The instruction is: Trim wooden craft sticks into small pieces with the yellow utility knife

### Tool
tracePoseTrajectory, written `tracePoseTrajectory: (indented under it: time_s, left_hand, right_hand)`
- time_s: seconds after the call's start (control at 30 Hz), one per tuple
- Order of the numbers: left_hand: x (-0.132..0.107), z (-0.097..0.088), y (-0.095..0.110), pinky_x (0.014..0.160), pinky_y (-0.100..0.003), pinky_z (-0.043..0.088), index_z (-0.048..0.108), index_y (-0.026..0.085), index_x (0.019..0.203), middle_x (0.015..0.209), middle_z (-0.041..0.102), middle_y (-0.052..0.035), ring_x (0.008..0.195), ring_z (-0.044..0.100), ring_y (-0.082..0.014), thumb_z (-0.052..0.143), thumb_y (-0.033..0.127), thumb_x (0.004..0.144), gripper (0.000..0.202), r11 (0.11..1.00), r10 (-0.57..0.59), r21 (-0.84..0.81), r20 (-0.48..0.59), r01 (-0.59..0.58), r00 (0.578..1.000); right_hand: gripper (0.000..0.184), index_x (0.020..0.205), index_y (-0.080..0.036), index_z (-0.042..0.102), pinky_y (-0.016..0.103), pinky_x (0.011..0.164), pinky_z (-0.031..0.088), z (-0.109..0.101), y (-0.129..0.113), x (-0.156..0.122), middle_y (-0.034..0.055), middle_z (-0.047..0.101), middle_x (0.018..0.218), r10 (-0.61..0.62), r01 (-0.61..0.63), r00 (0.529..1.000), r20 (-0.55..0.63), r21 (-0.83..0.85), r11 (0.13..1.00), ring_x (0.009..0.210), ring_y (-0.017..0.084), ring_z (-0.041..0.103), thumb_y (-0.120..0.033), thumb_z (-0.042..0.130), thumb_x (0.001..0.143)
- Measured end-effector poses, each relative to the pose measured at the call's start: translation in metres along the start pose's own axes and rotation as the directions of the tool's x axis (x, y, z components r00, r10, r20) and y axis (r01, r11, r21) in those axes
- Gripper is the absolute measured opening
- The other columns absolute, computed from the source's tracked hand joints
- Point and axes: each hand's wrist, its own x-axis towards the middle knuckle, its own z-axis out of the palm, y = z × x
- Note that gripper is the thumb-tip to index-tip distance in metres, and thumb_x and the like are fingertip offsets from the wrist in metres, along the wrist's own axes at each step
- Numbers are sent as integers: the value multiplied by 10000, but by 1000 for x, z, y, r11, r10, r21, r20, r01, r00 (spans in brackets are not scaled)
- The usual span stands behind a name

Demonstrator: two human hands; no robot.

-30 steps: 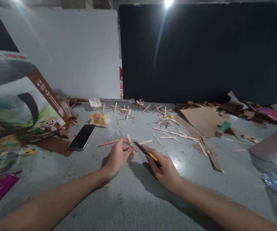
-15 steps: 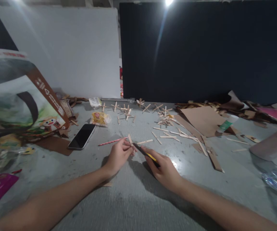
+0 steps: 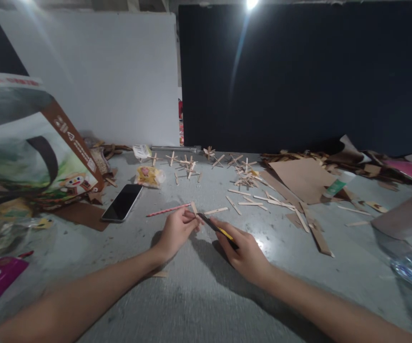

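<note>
Between the fingertips of my left hand (image 3: 178,229) a short wooden craft stick (image 3: 194,208) is pinched, its far end pointing up. My right hand (image 3: 246,250) is closed around a black and yellow utility knife (image 3: 223,233). The knife's front end meets the stick at my left fingertips; the blade itself is too small to make out. Just beyond my left hand lies a red and white striped pencil (image 3: 168,210). A loose craft stick (image 3: 216,210) rests on the grey table (image 3: 191,305) beyond the knife.
Several loose sticks (image 3: 251,204) and crossed-stick pieces (image 3: 190,167) are spread farther back. A phone (image 3: 123,203) and a yellow packet (image 3: 149,176) sit at left, near a large printed bag (image 3: 48,152). Cardboard (image 3: 299,178), a glue stick (image 3: 336,186) and a cylinder (image 3: 404,214) stand or lie at right.
Almost nothing differs. Both hands keep their grip on the stick and the knife in nearly the same place; the whole view has shifted very slightly.
</note>
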Motion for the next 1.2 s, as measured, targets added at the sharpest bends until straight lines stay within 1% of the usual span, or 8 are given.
tracePoseTrajectory:
  time_s: [0.3, 0.4, 0.47, 0.57, 0.67, 0.77, 1.0, 1.2]
  left_hand:
    - [-1, 0, 0, 643, -303, 571, 660, 180, 758, 674, 737, -53, 641, 726, -204, 813, 452, 779, 312, 1000, -8, 25, 6, 8, 1000]
    - [-1, 0, 0, 653, -309, 574, 649, 181, 746, 683, 743, -59, 643, 721, -200, 809, 480, 788, 342, 1000, -12, 12, 33, 11, 999]
    - [-1, -1, 1, 661, -312, 577, 652, 178, 750, 696, 750, -67, 648, 721, -197, 808, 490, 797, 352, 1000, -11, 10, 53, 10, 999]
    - [-1, -1, 2, 650, -310, 575, 648, 179, 753, 716, 761, -76, 647, 721, -196, 819, 509, 795, 374, 1000, -7, 11, 59, 7, 998]
    - [-1, -2, 2, 637, -307, 570, 635, 185, 747, 712, 762, -73, 638, 720, -196, 821, 525, 794, 391, 1000, -1, 22, 53, 0, 999]
    - [-1, -2, 1, 627, -303, 562, 623, 190, 747, 683, 748, -58, 633, 716, -198, 817, 526, 797, 391, 999, 8, 38, 46, -9, 999]
    - [-2, -1, 3, 638, -292, 545, 566, 201, 770, 706, 742, -49, 631, 703, -180, 784, 529, 821, 396, 999, 19, 25, 61, -21, 998]
    - [-3, 0, 5, 615, -279, 517, 558, 205, 924, 722, 750, -38, 599, 676, -168, 773, 522, 824, 396, 1000, 2, 6, 69, -2, 998]
  right_hand:
    - [400, 1418, -219, 640, 251, 763, 581, 0, 2, -1, 121, 810, 1156, 12, -12, 1000, 6, 40, 999, 866, 181, 781, -267, 473, 1059]
    - [396, 1408, -207, 645, 252, 721, 557, -1, 3, 1, 107, 805, 1076, 45, -46, 999, 17, 102, 994, 789, 166, 738, -306, 480, 1062]
    - [403, 1399, -195, 651, 240, 634, 510, -1, 5, 3, 72, 777, 938, 113, -119, 993, 44, 195, 974, 678, 144, 663, -351, 500, 1059]
    - [481, 1403, -178, 640, 220, 496, 370, -2, 8, 8, -12, 646, 731, 250, -280, 960, 127, 413, 866, 514, 103, 474, -474, 568, 1030]
    - [611, 1397, -177, 633, 222, 449, 272, -3, 10, 13, -51, 567, 677, 309, -381, 924, 224, 570, 728, 462, 77, 348, -605, 649, 960]
    - [661, 1378, -194, 640, 224, 442, 250, -6, 10, 16, -44, 590, 689, 321, -408, 913, 253, 613, 676, 462, 72, 337, -657, 698, 910]
    - [695, 1394, -180, 626, 221, 447, 235, -10, 12, 19, -25, 629, 706, 357, -465, 884, 300, 637, 615, 469, 70, 366, -649, 723, 889]
    - [671, 1385, -187, 642, 222, 450, 248, -10, 12, 19, -18, 644, 719, 353, -457, 888, 294, 645, 612, 470, 72, 374, -631, 729, 889]
